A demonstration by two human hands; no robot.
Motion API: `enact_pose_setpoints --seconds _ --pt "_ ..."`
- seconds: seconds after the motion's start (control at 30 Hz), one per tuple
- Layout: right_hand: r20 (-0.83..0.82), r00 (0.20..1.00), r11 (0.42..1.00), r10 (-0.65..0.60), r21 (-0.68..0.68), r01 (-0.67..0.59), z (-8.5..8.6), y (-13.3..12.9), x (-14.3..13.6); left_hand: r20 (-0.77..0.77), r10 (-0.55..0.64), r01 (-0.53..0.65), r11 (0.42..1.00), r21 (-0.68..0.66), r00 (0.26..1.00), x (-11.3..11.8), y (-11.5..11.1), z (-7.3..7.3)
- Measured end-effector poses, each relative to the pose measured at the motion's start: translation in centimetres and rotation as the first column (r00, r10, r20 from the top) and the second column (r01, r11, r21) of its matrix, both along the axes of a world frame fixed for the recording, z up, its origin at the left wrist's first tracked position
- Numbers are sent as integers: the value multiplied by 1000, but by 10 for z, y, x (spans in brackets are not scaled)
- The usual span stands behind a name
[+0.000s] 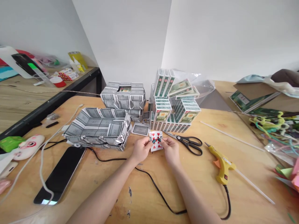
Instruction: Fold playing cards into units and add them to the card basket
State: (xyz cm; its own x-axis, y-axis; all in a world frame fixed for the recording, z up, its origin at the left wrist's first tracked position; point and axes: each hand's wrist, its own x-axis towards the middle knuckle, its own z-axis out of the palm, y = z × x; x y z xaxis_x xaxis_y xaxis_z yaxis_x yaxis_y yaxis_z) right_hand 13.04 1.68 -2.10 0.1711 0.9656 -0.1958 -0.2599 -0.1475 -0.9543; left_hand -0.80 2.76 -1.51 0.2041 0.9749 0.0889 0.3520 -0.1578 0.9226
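Observation:
At the middle of the table, my left hand [141, 150] and my right hand [171, 150] pinch the two sides of a nine of hearts playing card [156, 135], face up, thumbs on its front. Just behind it lies a face-down card [140, 128]. An open tray made of folded cards [98, 124] stands to the left, with a box of folded cards [123, 96] behind it. Boxed card decks [163, 113] are stacked beyond my hands. Black-handled scissors [191, 144] lie right of my right hand.
A yellow glue gun [223, 168] with a glue stick lies at the right, its cord running forward. Another glue stick [231, 136] lies farther back. A phone [61, 174] and white cables are at the left. A black cable [151, 180] passes under my forearms.

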Motion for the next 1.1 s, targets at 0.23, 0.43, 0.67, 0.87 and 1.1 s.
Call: enact_pose_setpoints --seconds 0.23,0.43,0.67,0.87,1.1 --pt "308 951 998 -16 62 -3 1 -4 1 -108 82 -61 981 185 991 -2 -7 11" --pt "161 976 985 147 70 -160 6 -9 -11 340 5 40 991 -126 941 4 -7 17" --pt "178 954 955 242 133 -267 9 -12 -18 579 191 110 889 -444 793 8 -4 12" --pt "182 895 894 408 118 -432 4 -9 -13 629 279 87 870 -486 726 9 -2 11" --pt "348 900 920 265 189 -344 5 -14 -23 594 338 1 868 -496 730 10 1 11"
